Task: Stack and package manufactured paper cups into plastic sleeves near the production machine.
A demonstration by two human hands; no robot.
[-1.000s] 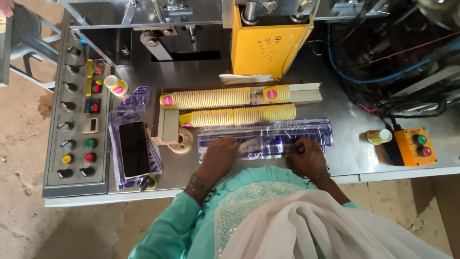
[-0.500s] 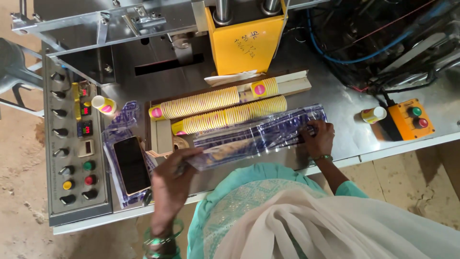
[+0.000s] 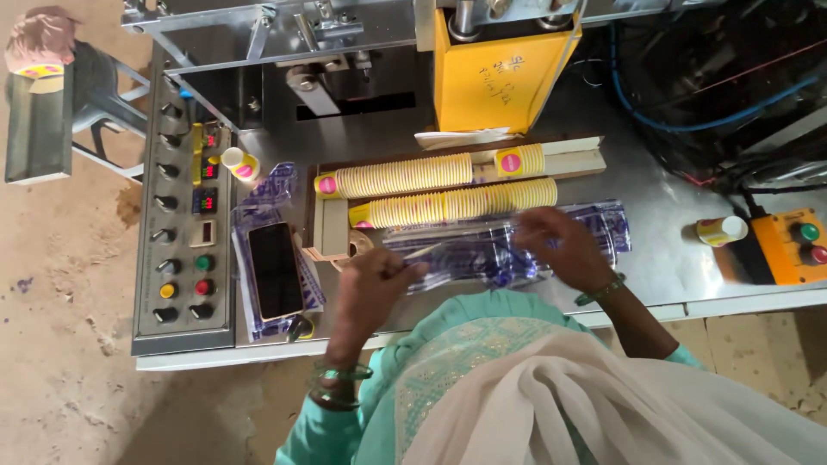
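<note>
A person works at a steel machine table (image 3: 655, 267) standing on a dusty earthen floor (image 3: 60, 344). Both hands grasp a clear printed plastic sleeve (image 3: 482, 250) lying just below two rows of stacked yellow paper cups (image 3: 439, 189): the left hand (image 3: 370, 288) pinches its end at 8 o'clock, the right hand (image 3: 556, 250) grips it near centre. At 9 o'clock, a phone (image 3: 276, 269) lies beside a control panel (image 3: 177, 232).

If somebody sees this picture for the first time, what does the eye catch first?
Two long rows of stacked yellow paper cups lie on the metal table, below a yellow machine housing. In front, the left hand and right hand hold a clear printed plastic sleeve.
</note>
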